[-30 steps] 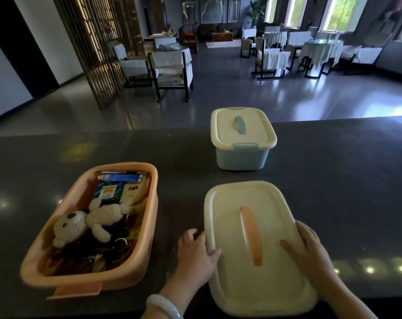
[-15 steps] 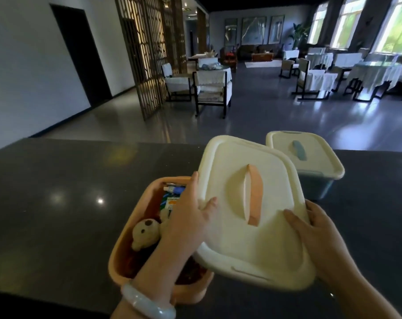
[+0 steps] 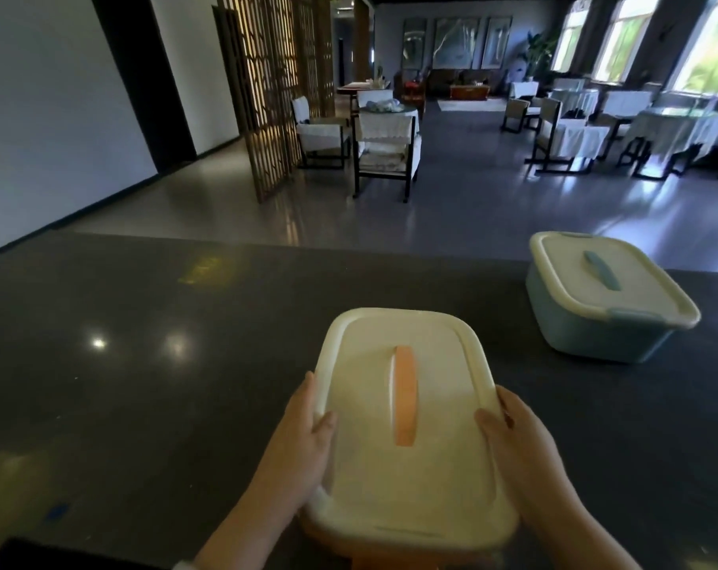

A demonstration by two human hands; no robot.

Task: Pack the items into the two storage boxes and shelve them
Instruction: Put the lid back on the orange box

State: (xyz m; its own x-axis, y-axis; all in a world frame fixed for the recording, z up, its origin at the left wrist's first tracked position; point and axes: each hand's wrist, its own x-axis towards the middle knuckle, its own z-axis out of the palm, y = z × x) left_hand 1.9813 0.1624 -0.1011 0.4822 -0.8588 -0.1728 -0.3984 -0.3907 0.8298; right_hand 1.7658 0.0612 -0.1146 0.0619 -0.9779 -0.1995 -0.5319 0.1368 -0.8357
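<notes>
Left hand (image 3: 308,442) and right hand (image 3: 517,442) clasp the cream lid's (image 3: 406,438) long sides, thumbs on top, lid over the orange box (image 3: 373,559); likely not latched. Beyond the right hand, the blue box (image 3: 591,322) sits closed. Shelving remains. Left of the hands the tabletop (image 3: 123,384) offers room; its far edge lies well ahead.

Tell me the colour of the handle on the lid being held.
Orange handle, on a cream lid; head view.
</notes>
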